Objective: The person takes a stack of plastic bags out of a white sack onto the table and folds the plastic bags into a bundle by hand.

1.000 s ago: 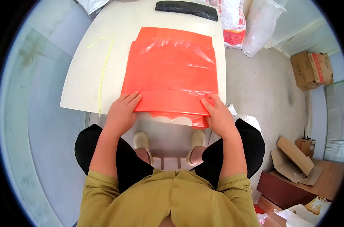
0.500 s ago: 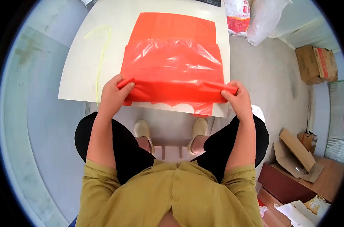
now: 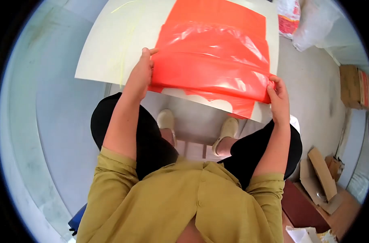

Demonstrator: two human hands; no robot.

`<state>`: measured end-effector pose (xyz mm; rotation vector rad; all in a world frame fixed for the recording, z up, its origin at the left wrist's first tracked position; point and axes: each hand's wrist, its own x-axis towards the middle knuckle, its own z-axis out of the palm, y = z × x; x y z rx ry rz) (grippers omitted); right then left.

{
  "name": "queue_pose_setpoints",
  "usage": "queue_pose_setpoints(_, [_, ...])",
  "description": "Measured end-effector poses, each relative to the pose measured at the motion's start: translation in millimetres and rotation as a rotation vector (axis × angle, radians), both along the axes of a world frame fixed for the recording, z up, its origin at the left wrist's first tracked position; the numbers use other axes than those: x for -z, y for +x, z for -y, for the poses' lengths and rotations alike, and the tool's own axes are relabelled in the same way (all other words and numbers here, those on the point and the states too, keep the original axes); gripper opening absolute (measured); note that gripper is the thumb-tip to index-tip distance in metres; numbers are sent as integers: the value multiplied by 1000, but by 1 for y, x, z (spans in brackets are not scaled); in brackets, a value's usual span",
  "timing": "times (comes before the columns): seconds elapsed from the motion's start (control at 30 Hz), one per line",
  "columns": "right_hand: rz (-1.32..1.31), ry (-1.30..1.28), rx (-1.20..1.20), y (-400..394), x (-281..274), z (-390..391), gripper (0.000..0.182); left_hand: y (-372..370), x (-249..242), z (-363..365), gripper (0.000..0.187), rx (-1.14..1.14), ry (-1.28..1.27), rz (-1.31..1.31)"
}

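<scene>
A large red plastic bag (image 3: pixel 214 60) lies in folds on a white table (image 3: pixel 111 44). My left hand (image 3: pixel 141 75) grips the left end of its near fold at the table's front edge. My right hand (image 3: pixel 278 95) grips the right end of the same fold near the table's right corner. The fold is lifted and stretched between both hands. The bag's scalloped bottom edge hangs over the table's front edge.
A yellow-green strap (image 3: pixel 125 48) lies on the table's left part. White sacks (image 3: pixel 310 24) stand on the floor at the far right. Cardboard boxes (image 3: pixel 356 87) and loose cardboard (image 3: pixel 324 174) sit to the right. My feet show under the table.
Both hands went from pressing the fold flat to gripping its ends, spreading apart and lifting it farther over the bag. The view tilted, so the table appears rotated.
</scene>
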<state>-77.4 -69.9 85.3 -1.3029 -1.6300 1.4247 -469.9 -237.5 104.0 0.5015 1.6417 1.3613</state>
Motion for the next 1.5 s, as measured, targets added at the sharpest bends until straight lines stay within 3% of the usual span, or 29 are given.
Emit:
queue_pose_setpoints(0.07, [8, -19, -10, -6, -9, 3, 34, 1, -12, 0, 62, -6, -6, 180])
queue_pose_setpoints(0.2, [-16, -50, -31, -9, -11, 3, 39, 6, -16, 2, 52, 18, -91, 10])
queue_pose_setpoints(0.3, [44, -20, -50, -5, -10, 3, 42, 7, 0, 4, 58, 107, -73, -218])
queue_pose_setpoints(0.53, [47, -187, -75, 2, -34, 10, 46, 8, -15, 9, 43, 170, -64, -172])
queue_pose_setpoints(0.6, [68, -113, -90, 2, -25, 10, 48, 11, -11, 8, 42, 127, -25, -169])
queue_pose_setpoints(1.0, [206, 46, -189, 2, -19, 12, 56, 21, -15, -8, 48, 74, -160, -471])
queue_pose_setpoints(1.13, [224, 77, -163, 3, -13, 13, 58, 16, 5, -10, 47, 52, -36, -647])
queue_pose_setpoints(1.33, [314, 9, -126, 3, -13, 12, 55, 18, 1, -14, 47, 103, -151, -715])
queue_pose_setpoints(1.5, [285, 37, -137, 7, -9, 12, 54, 15, 12, -12, 46, 82, -73, -695])
